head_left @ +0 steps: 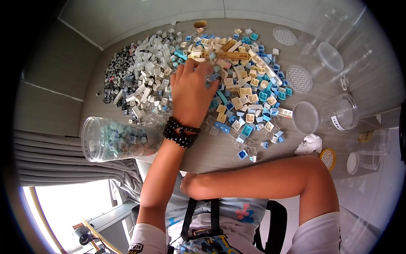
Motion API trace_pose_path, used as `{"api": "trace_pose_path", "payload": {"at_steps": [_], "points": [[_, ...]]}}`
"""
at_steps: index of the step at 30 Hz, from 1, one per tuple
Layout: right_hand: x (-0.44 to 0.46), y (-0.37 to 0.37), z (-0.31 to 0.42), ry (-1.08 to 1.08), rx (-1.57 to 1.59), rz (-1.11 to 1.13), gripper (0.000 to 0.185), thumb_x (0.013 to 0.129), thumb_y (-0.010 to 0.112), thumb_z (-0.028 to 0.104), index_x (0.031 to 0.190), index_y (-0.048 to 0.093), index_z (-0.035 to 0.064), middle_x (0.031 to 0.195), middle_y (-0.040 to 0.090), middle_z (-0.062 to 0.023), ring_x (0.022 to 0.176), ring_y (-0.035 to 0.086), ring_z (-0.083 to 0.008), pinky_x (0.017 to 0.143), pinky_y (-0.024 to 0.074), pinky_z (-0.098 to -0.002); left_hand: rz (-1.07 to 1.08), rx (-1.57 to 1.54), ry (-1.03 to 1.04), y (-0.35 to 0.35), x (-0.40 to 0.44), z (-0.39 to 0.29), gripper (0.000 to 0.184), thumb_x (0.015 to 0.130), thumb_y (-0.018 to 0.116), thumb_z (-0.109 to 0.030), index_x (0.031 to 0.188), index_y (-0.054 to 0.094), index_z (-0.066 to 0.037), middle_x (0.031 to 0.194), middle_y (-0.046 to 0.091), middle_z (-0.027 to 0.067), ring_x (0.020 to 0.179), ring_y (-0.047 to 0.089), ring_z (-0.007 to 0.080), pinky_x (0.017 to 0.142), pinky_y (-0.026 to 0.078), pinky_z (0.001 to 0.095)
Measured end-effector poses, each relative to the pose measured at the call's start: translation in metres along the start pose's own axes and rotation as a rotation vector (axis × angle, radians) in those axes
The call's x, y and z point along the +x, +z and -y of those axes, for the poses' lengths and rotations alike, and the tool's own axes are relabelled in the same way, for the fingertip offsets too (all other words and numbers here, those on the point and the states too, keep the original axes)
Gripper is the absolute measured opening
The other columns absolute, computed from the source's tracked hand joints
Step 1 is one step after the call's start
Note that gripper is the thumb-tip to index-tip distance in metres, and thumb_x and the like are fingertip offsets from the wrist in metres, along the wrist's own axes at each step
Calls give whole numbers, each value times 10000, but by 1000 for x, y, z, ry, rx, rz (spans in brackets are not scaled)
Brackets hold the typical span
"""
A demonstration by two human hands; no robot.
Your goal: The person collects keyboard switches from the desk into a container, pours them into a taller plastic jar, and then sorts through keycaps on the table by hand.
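Note:
My left hand [191, 91], with black beaded bracelets at its wrist, reaches into the large pile of keycaps [243, 91]. Its fingers curl around pale teal and translucent pieces near the middle of the heap; whether any is gripped is hard to see. A long tan keycap [228, 55] lies just beyond the fingertips. Left of that forearm, a clear jar [122, 139] holding teal and pink keycaps lies on its side. My right hand [189, 186] rests by my lap at the table's near edge, its fingers hidden.
On the right of the table [203, 158] stand clear containers [340, 112], with round lids [305, 117], perforated discs [299, 79] and a crumpled white tissue [308, 144]. Small dark pieces [119, 63] spread at the far left. A curtain [72, 158] hangs at left.

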State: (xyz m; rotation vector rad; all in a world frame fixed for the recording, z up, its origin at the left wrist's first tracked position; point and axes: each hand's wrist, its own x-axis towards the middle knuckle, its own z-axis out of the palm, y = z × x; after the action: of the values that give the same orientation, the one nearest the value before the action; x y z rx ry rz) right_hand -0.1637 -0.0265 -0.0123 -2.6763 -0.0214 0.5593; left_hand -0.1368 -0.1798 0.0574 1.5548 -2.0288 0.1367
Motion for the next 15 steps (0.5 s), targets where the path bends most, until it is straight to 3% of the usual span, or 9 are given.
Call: {"api": "trace_pose_path", "payload": {"at_steps": [2, 4, 7, 11, 13, 15], "points": [[5, 7, -2, 5, -2, -43, 275, 652, 823, 122, 903, 757, 32, 958, 769, -94, 881, 740, -261, 731, 589, -380, 41, 62, -18, -12, 2, -3, 259, 780, 807, -220, 957, 682, -78, 1019, 623, 88, 1044, 599, 308, 911, 449, 449], [9, 7, -2, -25, 17, 53, 263, 669, 812, 142, 908, 760, 43, 946, 769, -90, 888, 740, -265, 737, 587, -390, 118, 133, -67, -19, 3, -3, 287, 792, 796, -265, 997, 689, -95, 1027, 623, 86, 1048, 599, 300, 922, 444, 455], [20, 13, -4, -51, 46, 70, 238, 688, 803, 173, 897, 767, 65, 949, 768, -94, 892, 740, -274, 745, 584, -404, 71, 84, 8, -11, 11, 0, 326, 795, 790, -285, 1053, 693, -110, 1045, 629, 86, 1064, 596, 296, 935, 438, 455], [21, 13, -2, -26, 24, 115, 231, 702, 796, 193, 901, 770, 77, 951, 769, -96, 897, 740, -283, 745, 582, -414, 129, 122, 19, 9, 18, 5, 342, 798, 783, -263, 1096, 695, -123, 1069, 635, 88, 1071, 597, 299, 941, 437, 457], [23, 17, 1, 16, -11, 34, 257, 594, 869, 172, 834, 811, 104, 894, 775, -71, 846, 737, -239, 684, 579, -386, 142, 81, 13, 15, 19, 2, 339, 788, 789, -239, 1095, 700, -124, 1090, 639, 73, 1078, 597, 292, 940, 441, 449], [24, 17, 0, -18, -18, 78, 277, 644, 842, 187, 895, 789, 83, 950, 771, -79, 879, 738, -258, 716, 581, -405, 140, 71, 30, 14, 18, 2, 328, 785, 791, -227, 1084, 707, -120, 1087, 646, 60, 1070, 600, 287, 936, 443, 443]]}}
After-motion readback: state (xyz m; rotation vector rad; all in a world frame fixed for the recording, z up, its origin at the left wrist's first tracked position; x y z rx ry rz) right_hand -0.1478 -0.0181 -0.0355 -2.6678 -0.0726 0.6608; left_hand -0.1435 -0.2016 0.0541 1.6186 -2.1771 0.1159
